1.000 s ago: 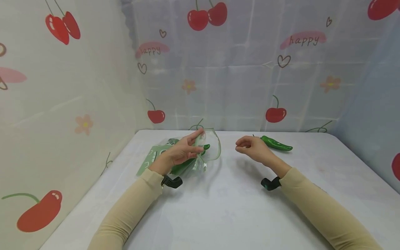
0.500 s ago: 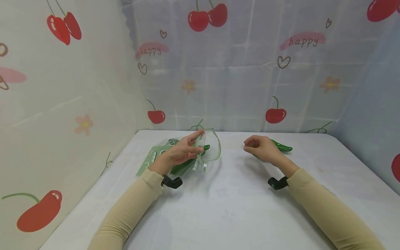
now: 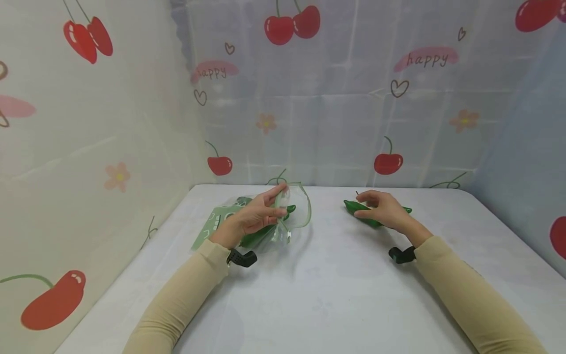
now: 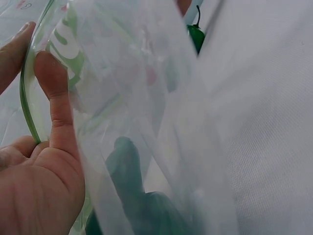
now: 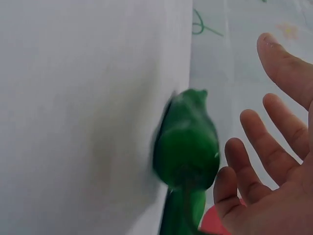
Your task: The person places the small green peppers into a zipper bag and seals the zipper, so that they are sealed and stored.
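At left on the table, my left hand (image 3: 256,215) holds the rim of a clear zip bag (image 3: 215,221) with green print, its mouth spread toward the right. Green chili peppers (image 3: 256,238) lie inside; in the left wrist view they show blurred through the plastic (image 4: 146,63). My right hand (image 3: 384,211) is over a green chili pepper (image 3: 352,207), thumb in front and fingers behind. In the right wrist view its fingers are spread beside that pepper (image 5: 186,149). Behind the right hand, the tip of another pepper (image 3: 408,210) shows; its middle is hidden.
The white table (image 3: 309,295) ends at a hanging curtain (image 3: 336,113) printed with cherries at the back and sides. Dark wrist cameras (image 3: 242,257) hang below both wrists.
My right hand has moved right, over the peppers, and its thumb and fingers have parted. A pepper's stem end now shows left of it. The left hand and bag have stayed put.
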`<act>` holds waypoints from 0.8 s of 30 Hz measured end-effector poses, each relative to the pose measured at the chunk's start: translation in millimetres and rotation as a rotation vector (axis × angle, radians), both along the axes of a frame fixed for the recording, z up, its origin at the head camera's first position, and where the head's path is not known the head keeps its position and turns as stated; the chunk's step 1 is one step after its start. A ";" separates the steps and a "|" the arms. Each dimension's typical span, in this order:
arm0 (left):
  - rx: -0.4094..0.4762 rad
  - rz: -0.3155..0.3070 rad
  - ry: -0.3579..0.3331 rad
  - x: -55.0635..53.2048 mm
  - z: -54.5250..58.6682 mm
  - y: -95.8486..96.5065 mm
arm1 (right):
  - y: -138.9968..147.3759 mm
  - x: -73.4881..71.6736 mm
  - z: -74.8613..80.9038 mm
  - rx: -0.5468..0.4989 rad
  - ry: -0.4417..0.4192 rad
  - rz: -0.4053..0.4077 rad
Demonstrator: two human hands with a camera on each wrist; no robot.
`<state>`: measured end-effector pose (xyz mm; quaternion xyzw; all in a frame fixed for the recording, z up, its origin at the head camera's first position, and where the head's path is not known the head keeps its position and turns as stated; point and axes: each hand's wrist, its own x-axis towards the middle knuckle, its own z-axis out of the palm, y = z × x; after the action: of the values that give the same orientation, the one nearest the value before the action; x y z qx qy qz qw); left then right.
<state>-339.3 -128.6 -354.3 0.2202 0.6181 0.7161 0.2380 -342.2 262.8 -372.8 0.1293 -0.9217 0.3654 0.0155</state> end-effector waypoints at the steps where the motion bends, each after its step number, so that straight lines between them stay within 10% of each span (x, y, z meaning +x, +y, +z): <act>1: 0.000 0.000 0.001 0.0 0.0 0.1 | 2.3 -0.7 -1.5 0.003 -0.001 -0.004; 24: -0.001 -0.007 0.006 -2.3 -1.3 0.5 | 23.1 -6.7 -20.6 0.012 -0.072 0.008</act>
<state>-341.7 -128.1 -355.6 0.2242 0.6185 0.7143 0.2386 -348.9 285.9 -393.5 0.1197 -0.9234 0.3643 -0.0201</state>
